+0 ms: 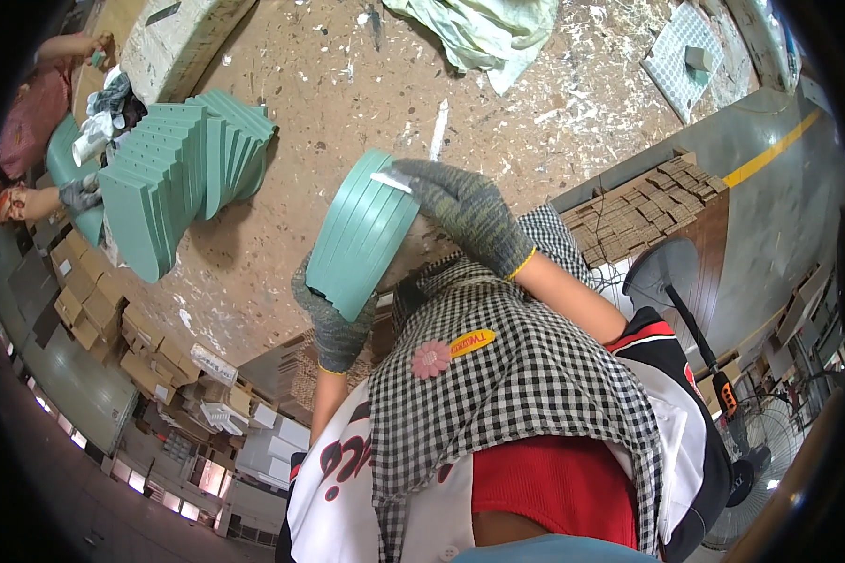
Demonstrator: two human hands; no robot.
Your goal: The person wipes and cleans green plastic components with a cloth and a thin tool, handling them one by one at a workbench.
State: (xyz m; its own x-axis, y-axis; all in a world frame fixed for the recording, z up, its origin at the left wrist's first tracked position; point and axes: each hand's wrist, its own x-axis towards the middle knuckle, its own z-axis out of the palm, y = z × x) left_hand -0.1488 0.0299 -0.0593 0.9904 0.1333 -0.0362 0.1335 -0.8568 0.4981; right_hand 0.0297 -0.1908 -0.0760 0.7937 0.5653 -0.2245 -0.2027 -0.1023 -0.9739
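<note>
Left grip (336,328), in a grey knit glove, is clasping the lower end of a fanned green stack (361,230), with its fingertips hiding behind the pieces. Right grip (465,206), gloved much alike, is pressing its fingers together on a slim white strip (391,182) and holding it against the stack's upper end. The stack itself is hovering at the near edge of a brown, paint-flecked surface (291,188).

Well to the left of that stack, a co-worker's gloved hand (80,194) is resting by a larger pile of green pieces (155,169), which is sitting on the surface. A long whitish block (183,42) is lying beyond the stack, off to its left. Beyond the stack and a little right, a pale cloth (488,33) is lying crumpled. Farther right of the stack, brown cardboard pieces (643,206) are lying in rows, and a patterned sheet (668,80) is carrying a small greyish-green block (699,58).
</note>
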